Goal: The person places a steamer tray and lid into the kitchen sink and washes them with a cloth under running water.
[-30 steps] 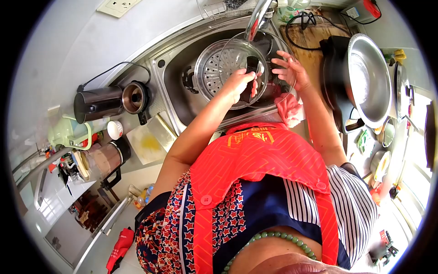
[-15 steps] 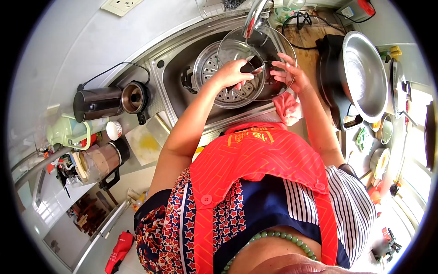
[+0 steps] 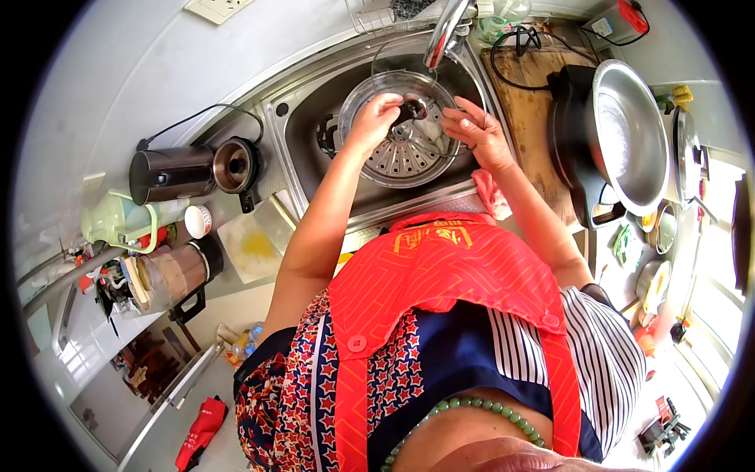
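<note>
A clear glass lid with a dark knob is held over the sink, tilted under the faucet. The fingers of my left hand are closed around the knob. My right hand has its fingers stretched out near the lid's right side; whether they touch the glass is hard to see. Beneath both hands a round metal steamer tray with slots sits in the sink, partly seen through the lid. A dark-handled pot part shows at its left.
A pink cloth lies on the sink's front edge. On the right, a cutting board and a large metal bowl on a black appliance stand close. At left are an electric kettle and a small pot.
The lid has tilted, its face turning more edge-on. My left hand has shifted slightly left and up with the knob; my right hand has moved left and a little down.
</note>
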`<action>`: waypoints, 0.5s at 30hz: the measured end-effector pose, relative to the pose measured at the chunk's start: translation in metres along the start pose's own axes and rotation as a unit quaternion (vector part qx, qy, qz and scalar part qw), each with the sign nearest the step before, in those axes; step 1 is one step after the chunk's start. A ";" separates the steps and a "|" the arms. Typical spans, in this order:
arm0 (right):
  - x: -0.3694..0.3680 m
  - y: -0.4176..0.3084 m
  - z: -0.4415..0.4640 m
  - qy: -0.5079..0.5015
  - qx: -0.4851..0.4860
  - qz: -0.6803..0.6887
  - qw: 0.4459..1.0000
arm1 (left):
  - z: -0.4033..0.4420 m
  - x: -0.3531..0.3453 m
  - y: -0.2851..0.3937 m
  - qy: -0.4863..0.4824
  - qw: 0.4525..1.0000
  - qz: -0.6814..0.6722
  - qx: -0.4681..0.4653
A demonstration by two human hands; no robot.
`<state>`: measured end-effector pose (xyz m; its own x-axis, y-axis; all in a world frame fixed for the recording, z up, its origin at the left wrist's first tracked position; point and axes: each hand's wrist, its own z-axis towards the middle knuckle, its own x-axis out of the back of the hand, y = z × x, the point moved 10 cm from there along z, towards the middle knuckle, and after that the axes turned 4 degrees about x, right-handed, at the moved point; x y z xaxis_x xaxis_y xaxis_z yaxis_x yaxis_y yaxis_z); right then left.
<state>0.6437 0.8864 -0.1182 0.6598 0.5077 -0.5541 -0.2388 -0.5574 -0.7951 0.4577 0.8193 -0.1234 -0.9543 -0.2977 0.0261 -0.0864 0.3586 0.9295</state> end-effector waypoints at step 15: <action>-0.120 -0.018 -0.052 -0.298 0.262 -0.616 0.680 | -0.086 0.015 -0.011 -0.117 0.855 -0.466 0.194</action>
<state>0.6060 0.8015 -0.0245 0.2195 0.6402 0.7362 -0.0905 0.7647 -0.6380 0.4691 0.7346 -0.1012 -0.4457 -0.4457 -0.7763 -0.8863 0.3414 0.3128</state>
